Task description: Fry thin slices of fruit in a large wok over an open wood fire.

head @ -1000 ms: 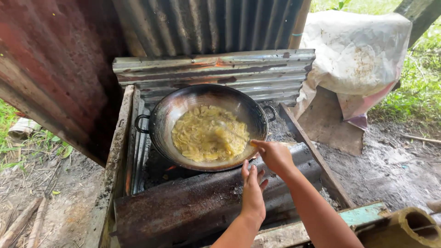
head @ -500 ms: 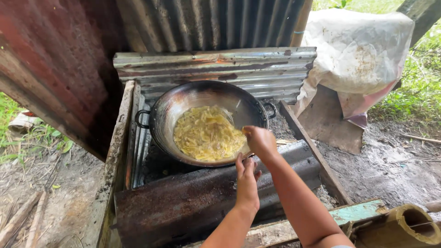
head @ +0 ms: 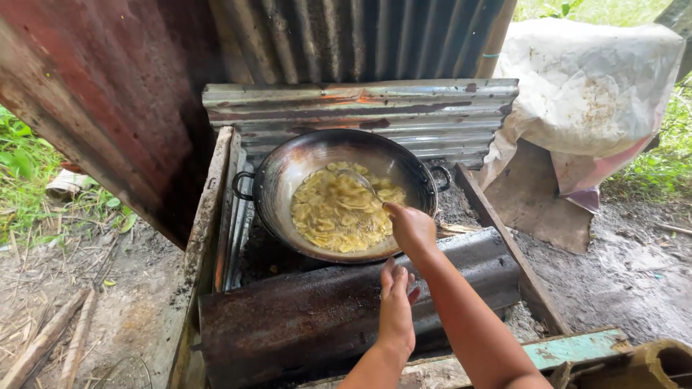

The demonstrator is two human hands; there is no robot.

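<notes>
Your right hand [head: 412, 229] is closed around a thin stirring utensil [head: 360, 181] | yellow slices [head: 339, 212] fry in the wok [head: 288, 169] | left hand [head: 396, 306] flat, empty, on the rusty sheet [head: 288, 324] | risk: hot oil may splash your wrist near the rim.

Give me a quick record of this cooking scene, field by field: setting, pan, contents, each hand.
Setting: outdoor stove walled with rusty corrugated metal sheets
Pan: dark wok with two handles
Contents: yellow slices in oil
Right hand: over the wok's near rim, gripping a thin utensil that reaches into the slices
Left hand: open, fingers pointing toward the wok, below the rim
</notes>
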